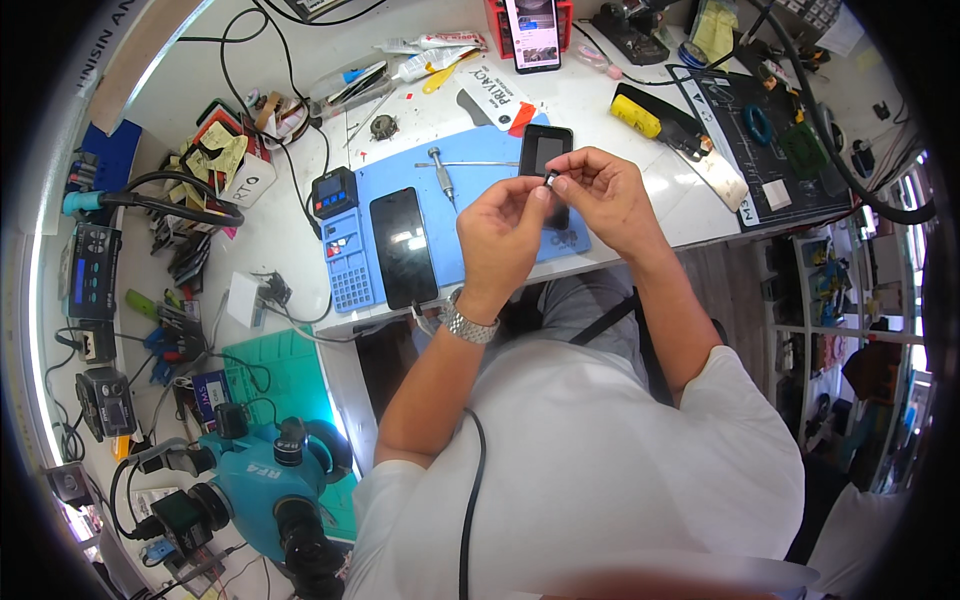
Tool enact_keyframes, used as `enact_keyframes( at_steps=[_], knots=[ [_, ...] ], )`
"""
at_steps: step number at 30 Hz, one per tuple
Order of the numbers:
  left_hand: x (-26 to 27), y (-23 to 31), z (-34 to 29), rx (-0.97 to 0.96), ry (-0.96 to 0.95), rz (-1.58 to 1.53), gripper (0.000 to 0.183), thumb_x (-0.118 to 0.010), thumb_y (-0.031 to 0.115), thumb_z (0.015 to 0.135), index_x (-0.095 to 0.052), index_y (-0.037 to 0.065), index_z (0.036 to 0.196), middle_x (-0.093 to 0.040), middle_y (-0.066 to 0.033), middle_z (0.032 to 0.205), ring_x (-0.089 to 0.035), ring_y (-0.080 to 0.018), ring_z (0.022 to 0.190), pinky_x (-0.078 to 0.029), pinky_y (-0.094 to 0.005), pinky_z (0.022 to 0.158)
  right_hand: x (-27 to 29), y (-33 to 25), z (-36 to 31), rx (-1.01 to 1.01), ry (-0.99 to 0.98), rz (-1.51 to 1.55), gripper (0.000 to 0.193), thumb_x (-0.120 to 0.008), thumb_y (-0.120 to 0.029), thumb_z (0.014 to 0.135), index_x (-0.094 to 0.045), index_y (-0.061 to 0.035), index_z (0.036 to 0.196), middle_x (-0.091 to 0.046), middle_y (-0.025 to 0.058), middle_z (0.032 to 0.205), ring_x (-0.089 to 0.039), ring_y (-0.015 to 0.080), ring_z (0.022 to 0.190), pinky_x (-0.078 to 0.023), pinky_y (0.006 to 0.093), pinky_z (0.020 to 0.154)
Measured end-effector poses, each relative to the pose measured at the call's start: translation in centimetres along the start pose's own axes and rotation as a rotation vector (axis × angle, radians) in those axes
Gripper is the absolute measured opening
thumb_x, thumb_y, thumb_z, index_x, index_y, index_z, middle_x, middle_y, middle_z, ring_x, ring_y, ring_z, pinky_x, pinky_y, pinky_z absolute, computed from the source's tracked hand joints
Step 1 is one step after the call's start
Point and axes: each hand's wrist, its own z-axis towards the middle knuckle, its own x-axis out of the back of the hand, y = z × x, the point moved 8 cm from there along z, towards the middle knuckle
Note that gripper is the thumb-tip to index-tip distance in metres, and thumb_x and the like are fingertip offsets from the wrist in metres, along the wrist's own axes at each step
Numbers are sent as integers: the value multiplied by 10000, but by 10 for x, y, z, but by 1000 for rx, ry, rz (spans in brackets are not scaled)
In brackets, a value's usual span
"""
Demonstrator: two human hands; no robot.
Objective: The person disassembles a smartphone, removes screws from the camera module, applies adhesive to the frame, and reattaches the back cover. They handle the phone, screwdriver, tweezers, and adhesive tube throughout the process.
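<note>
Above the blue work mat [390, 165], my left hand [503, 228] and my right hand [610, 200] meet, thumbs and fingers pinched around a tiny dark and silvery part [551, 178]. It is too small to name. Just behind my hands lies a dark phone [546, 142], partly hidden by my fingers. Left of my left hand a larger black phone [399, 250] rests face up on the mat, with a cable at its lower end. A small screwdriver [440, 175] lies between that phone and my left hand, across from a thin metal tool [485, 164].
A small black device with a screen [334, 192] stands at the mat's left edge. A lit phone [533, 35] leans upright at the back. Yellow-handled tool [636, 116] and black mat [770, 150] lie right. A teal microscope [265, 485] occupies the lower left.
</note>
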Motion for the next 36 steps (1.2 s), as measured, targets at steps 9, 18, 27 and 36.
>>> enact_keyframes(
  at_steps=[9,18,27,36],
  knots=[
    [9,-7,-1,203,90,-337,225,-738,106,969,-705,-78,1096,-744,-113,956,-715,-161,819,-588,-276,773,2,-4,-1,31,68,20,168,-679,-32,986,-706,30,1140,-702,30,945,-639,59,865,-527,207,797],
    [13,-9,-2,241,111,-382,238,-729,94,973,-690,-86,1123,-739,-137,986,-728,-188,860,-602,-296,821,0,-4,-2,22,51,10,140,-668,-5,983,-726,28,1106,-724,50,982,-647,67,877,-537,224,811],
    [11,-12,-2,272,129,-465,230,-715,75,978,-678,-96,1128,-739,-170,1016,-737,-206,875,-619,-300,830,3,3,-1,-39,72,59,136,-673,-16,984,-700,37,1107,-725,81,994,-685,108,891,-561,246,834],
    [5,-10,-4,211,77,-403,217,-711,80,982,-688,-75,1132,-739,-143,1025,-736,-196,872,-616,-308,846,-7,20,-3,-113,-40,314,159,-745,-20,935,-673,41,1063,-724,101,999,-702,127,915,-572,254,854]
  ],
)
